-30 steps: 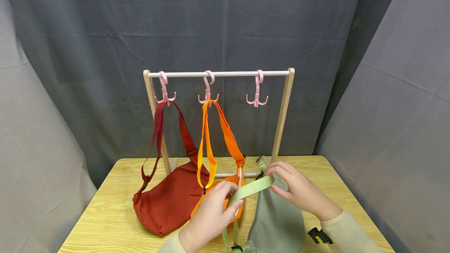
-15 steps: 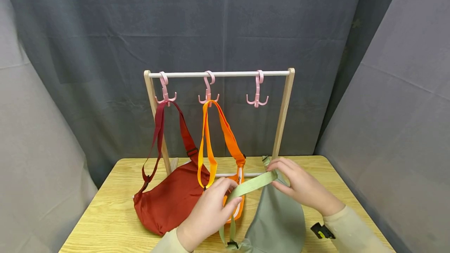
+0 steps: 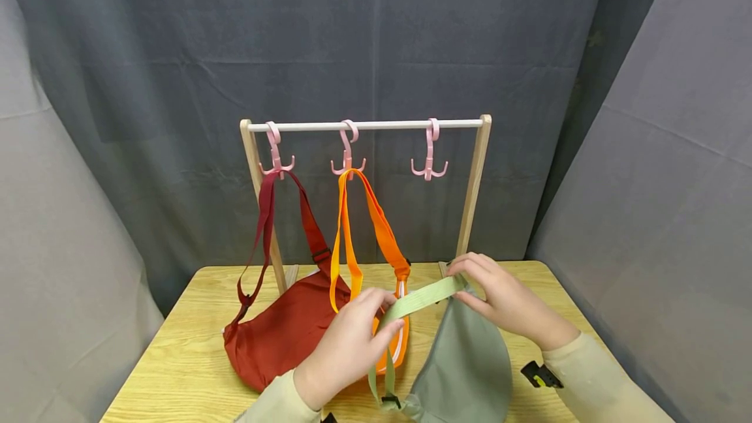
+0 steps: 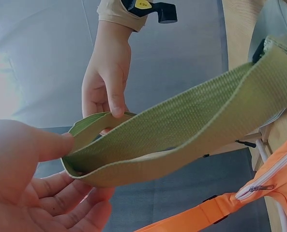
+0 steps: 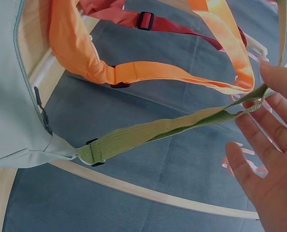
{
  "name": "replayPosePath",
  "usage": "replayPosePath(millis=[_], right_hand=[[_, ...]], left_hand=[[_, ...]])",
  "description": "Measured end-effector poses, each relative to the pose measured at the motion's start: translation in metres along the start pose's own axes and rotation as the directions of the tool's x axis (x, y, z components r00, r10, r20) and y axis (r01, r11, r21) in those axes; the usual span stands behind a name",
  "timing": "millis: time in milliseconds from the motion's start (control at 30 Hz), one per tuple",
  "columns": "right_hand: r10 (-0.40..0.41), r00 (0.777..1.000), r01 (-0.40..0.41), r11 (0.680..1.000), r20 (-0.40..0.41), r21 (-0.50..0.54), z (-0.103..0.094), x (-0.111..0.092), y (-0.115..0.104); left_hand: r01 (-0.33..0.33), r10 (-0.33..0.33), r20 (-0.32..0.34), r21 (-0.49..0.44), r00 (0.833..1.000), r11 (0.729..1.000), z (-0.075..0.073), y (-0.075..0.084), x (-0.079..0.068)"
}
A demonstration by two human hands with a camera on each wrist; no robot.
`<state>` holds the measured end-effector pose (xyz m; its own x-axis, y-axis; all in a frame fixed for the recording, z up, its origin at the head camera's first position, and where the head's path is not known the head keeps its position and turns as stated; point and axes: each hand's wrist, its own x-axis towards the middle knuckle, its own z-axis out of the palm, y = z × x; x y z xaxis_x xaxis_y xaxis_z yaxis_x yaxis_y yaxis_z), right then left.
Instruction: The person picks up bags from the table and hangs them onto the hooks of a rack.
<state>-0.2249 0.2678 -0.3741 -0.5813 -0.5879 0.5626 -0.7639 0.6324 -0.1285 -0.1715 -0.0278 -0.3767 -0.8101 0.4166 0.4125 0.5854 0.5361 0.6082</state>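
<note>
A grey-green sling bag sits at the front right of the table, its upper end drawn up toward my right hand. Between my two hands stretches the bag's light green strap. My left hand grips one end of its loop, thumb on one side and fingers on the other, as the left wrist view shows. The strap crosses the fingers of my right hand in the right wrist view; from the left wrist view, the right thumb presses on it. A black buckle joins the strap to the bag's near end.
Behind my hands stands a wooden rack with a white bar and pink hooks. A dark red bag hangs from the left hook, an orange bag from the middle hook. The right hook carries no strap.
My right hand has moved slightly up and right with the strap, and the upper end of the grey-green bag has risen with it. The left hand keeps its grip, a little higher.
</note>
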Motion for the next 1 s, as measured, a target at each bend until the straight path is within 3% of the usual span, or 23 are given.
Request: replayPosePath(millis=[233, 600, 1000], right_hand=[[-0.026, 0.999, 0.026, 1.000, -0.030, 0.013, -0.004, 0.003, 0.000], [0.025, 1.000, -0.025, 0.999, 0.003, 0.025, -0.015, 0.012, 0.001], [0.025, 1.000, -0.025, 0.999, 0.000, 0.042, -0.021, 0.020, 0.005]], left_hand=[[-0.001, 0.002, 0.013, -0.007, 1.000, 1.000, -0.003, 0.001, 0.005], [0.018, -0.018, 0.017, 0.015, 1.000, 1.000, -0.009, 0.005, 0.014], [0.030, -0.029, 0.029, -0.033, 0.999, 0.999, -0.015, 0.004, 0.022]])
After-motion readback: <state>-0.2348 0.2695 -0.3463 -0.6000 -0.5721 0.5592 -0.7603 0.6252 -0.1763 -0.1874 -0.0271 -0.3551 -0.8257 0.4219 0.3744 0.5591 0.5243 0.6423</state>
